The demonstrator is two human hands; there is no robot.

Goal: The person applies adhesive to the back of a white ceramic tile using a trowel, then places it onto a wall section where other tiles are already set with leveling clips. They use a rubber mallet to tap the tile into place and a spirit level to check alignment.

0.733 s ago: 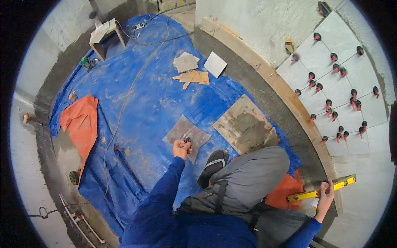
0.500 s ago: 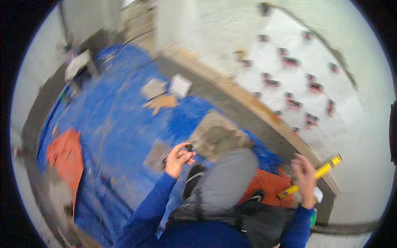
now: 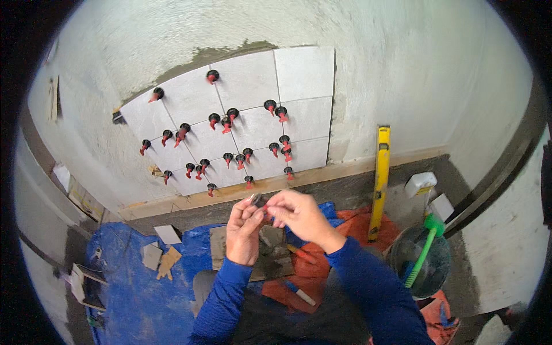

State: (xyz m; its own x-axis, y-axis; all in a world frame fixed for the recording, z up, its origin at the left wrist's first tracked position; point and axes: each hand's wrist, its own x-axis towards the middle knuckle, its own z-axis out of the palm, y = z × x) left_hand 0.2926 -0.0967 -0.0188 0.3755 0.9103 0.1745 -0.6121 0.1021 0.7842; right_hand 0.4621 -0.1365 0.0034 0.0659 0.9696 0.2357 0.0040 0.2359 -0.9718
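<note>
In front of my chest, the fingers of my left hand (image 3: 242, 233) are closed around a small black tile levelling clip (image 3: 258, 200). My right hand (image 3: 302, 215) meets it from the other side, thumb and fingers pinched at the clip where a bit of red shows. Beyond my hands, white tiles (image 3: 247, 80) cover part of the wall in rows. Several similar black clips with red handles, one of them the upper clip (image 3: 213, 76), sit along the tile joints. The fingers partly hide the held clip.
A yellow spirit level (image 3: 379, 184) leans upright against the wall. To its right are a white container (image 3: 421, 184) and a dark bucket (image 3: 443, 253) with a green-handled tool (image 3: 420, 259). Loose tile pieces (image 3: 152, 256) and a small stool (image 3: 86, 290) are on the blue tarp (image 3: 138, 305).
My view has swung right to face the tiled wall. My hands, apart before, have come together at the clip. The spirit level, earlier slanted by my right hand, now stands against the wall.
</note>
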